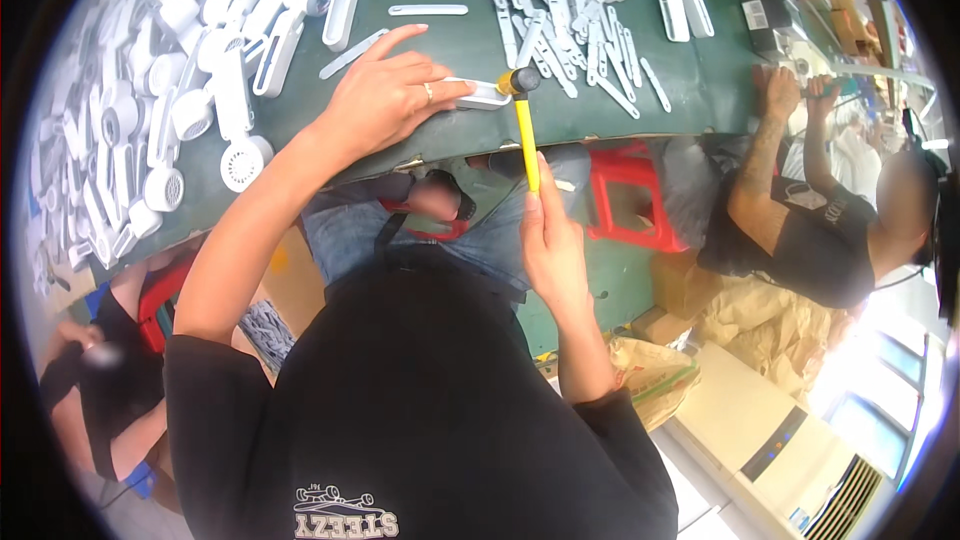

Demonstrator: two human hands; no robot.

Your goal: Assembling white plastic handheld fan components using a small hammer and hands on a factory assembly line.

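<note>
My left hand (395,98) rests at the near edge of the green table, its fingers holding down a long white plastic part (487,95) that looks like a handle piece. How much of the part lies under the fingers is hidden. My right hand (553,245) grips the yellow handle of a small mallet (527,125) below the table edge. The mallet's black-and-yellow head is at the right end of the white part; whether they touch I cannot tell. Just beyond my left hand lie two loose pale strips, one of them a flat narrow strip (428,10).
White handled pieces with round slotted heads (240,162) crowd the table's left side. A heap of pale narrow strips (560,30) covers the far middle. At right a co-worker (790,220) works beside a dark box (775,18). A red stool (630,198) stands below the table.
</note>
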